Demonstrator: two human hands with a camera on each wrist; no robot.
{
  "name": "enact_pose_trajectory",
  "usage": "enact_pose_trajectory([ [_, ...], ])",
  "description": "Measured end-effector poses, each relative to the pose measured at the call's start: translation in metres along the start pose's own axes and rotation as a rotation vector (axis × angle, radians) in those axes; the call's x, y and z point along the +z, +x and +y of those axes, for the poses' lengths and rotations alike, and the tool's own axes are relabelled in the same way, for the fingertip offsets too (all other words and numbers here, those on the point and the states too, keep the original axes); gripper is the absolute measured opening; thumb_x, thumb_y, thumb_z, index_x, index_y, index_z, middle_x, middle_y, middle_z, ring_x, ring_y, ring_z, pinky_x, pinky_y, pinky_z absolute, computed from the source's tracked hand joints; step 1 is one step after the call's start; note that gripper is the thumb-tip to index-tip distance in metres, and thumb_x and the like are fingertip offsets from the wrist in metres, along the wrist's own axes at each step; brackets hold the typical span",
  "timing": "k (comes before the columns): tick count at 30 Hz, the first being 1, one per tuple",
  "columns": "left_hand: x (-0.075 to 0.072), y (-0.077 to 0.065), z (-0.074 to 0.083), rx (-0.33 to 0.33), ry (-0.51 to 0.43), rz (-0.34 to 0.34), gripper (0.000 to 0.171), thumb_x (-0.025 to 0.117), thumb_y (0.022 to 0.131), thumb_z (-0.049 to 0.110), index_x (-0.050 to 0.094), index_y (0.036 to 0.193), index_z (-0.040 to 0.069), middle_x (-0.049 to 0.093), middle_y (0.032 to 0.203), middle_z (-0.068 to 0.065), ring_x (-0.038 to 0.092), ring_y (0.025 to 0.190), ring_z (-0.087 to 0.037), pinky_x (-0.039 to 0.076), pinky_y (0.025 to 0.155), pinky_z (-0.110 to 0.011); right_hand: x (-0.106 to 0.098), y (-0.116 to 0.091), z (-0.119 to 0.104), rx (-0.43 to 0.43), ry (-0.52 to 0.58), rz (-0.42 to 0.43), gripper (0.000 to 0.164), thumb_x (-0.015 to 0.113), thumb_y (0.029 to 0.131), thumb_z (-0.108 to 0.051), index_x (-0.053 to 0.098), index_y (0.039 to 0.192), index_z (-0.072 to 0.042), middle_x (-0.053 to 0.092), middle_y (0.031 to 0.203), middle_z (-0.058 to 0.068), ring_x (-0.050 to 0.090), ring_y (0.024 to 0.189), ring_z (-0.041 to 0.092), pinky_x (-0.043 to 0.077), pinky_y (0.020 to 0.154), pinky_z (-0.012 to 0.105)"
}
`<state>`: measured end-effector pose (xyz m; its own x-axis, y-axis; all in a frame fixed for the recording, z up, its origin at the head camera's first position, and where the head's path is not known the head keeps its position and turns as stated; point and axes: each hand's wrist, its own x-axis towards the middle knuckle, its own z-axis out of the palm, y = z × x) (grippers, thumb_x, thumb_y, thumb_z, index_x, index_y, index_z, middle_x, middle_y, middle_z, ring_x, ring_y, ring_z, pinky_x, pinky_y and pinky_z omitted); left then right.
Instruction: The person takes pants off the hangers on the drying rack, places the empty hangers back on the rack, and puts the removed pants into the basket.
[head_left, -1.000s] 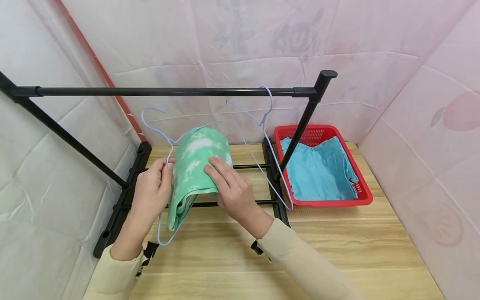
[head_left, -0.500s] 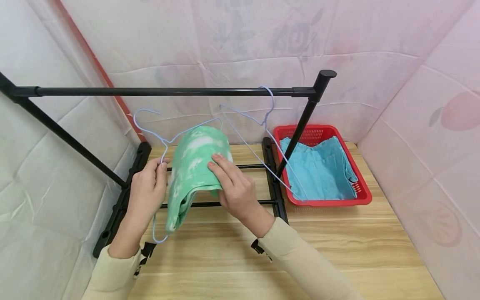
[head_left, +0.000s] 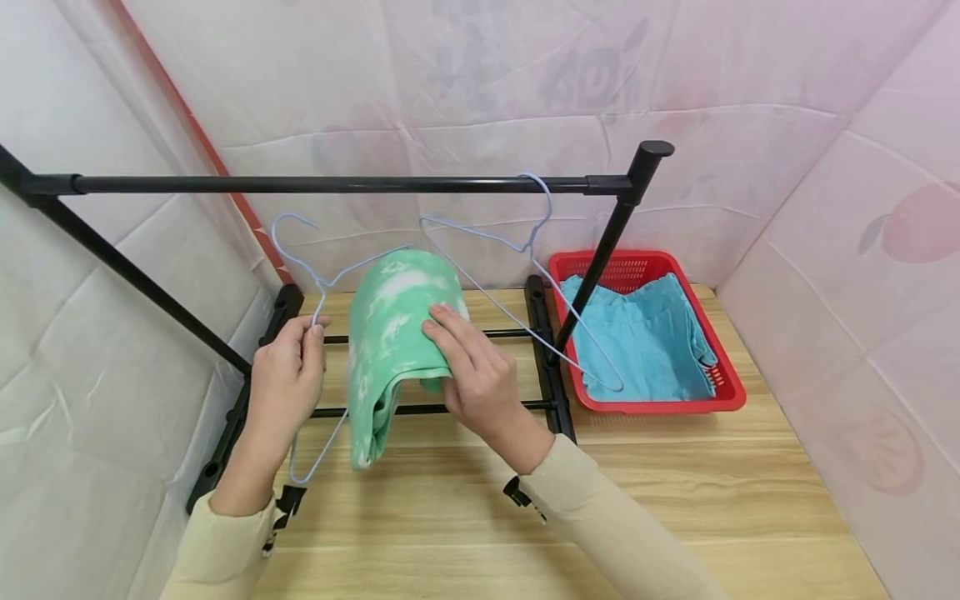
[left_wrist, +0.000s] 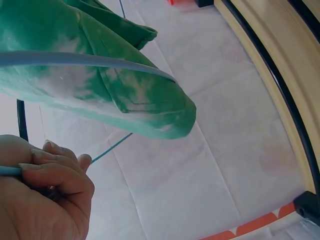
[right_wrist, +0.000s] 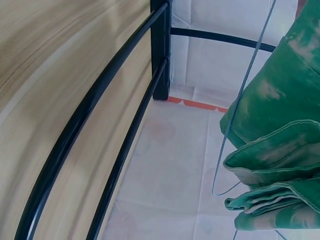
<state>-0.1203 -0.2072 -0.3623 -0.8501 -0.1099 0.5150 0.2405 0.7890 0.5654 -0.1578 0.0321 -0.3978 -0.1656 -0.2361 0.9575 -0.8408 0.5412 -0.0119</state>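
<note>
My left hand (head_left: 287, 371) pinches a light blue wire hanger (head_left: 321, 282) just below its hook, in front of the rack. Beside it, my right hand (head_left: 480, 375) holds a folded green-and-white tie-dye garment (head_left: 401, 325), fingers on top and the thumb hidden. The garment bends over and hangs down on its left side. Part of the hanger is hidden by the cloth. In the left wrist view a hanger wire crosses in front of the garment (left_wrist: 145, 112). Several folded layers of the garment (right_wrist: 275, 170) show in the right wrist view.
A black rack (head_left: 315, 184) spans the scene above the wooden table (head_left: 465, 517). Another blue hanger (head_left: 480, 287) hangs at the bar's right end. Light blue folded clothing (head_left: 637, 342) lies in a red basket (head_left: 660, 407) at right. Pale sheets (head_left: 487, 75) surround the table.
My left hand and its hanger have shifted left, away from the garment. My right hand has shifted slightly right with the cloth. The hanger on the rack has swung around.
</note>
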Motion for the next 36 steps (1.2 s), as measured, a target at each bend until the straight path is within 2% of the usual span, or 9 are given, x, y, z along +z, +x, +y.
enact_pose_trajectory([
  [7,-0.002,0.0,-0.002,0.006,0.002,0.008,0.029,0.047,0.106,0.017,0.068,0.114,-0.001,0.058,0.061,-0.003,0.043,0.045,-0.011,0.034,0.043,-0.024,-0.004,0.0,0.001,0.014,-0.003,0.018,0.028,0.056,0.099,-0.012,0.065,0.123,0.001,0.066,0.127,0.017,0.064,0.119,0.028,0.055,0.094,0.039],
  [17,0.001,-0.002,0.0,0.003,-0.027,-0.036,0.03,0.045,0.107,0.018,0.066,0.114,-0.002,0.056,0.059,-0.001,0.043,0.043,-0.011,0.034,0.04,-0.025,-0.01,0.003,0.003,0.012,-0.002,0.037,0.027,0.057,0.099,-0.01,0.065,0.122,0.001,0.066,0.127,0.017,0.065,0.118,0.029,0.055,0.095,0.039],
  [25,-0.002,-0.002,-0.001,-0.007,-0.013,-0.013,0.031,0.045,0.107,0.02,0.067,0.114,0.0,0.055,0.06,-0.002,0.042,0.044,-0.011,0.033,0.04,-0.025,-0.013,0.003,0.001,-0.015,-0.01,0.049,0.025,0.056,0.099,-0.009,0.067,0.119,0.003,0.068,0.123,0.018,0.067,0.114,0.03,0.056,0.093,0.038],
  [30,-0.005,-0.002,0.001,-0.003,-0.033,-0.014,0.03,0.045,0.107,0.019,0.067,0.115,-0.001,0.055,0.06,-0.002,0.042,0.044,-0.01,0.032,0.041,-0.023,-0.015,-0.002,0.002,-0.014,-0.01,0.032,0.025,0.056,0.099,-0.009,0.067,0.119,0.003,0.068,0.122,0.018,0.068,0.113,0.031,0.056,0.092,0.038],
  [36,-0.005,-0.002,0.007,0.015,-0.057,-0.013,0.029,0.045,0.107,0.019,0.067,0.113,-0.001,0.054,0.06,-0.002,0.04,0.043,-0.01,0.031,0.039,-0.022,-0.018,-0.014,0.004,-0.014,-0.001,-0.008,0.027,0.057,0.095,-0.002,0.067,0.119,0.003,0.068,0.123,0.019,0.068,0.113,0.032,0.056,0.092,0.039],
])
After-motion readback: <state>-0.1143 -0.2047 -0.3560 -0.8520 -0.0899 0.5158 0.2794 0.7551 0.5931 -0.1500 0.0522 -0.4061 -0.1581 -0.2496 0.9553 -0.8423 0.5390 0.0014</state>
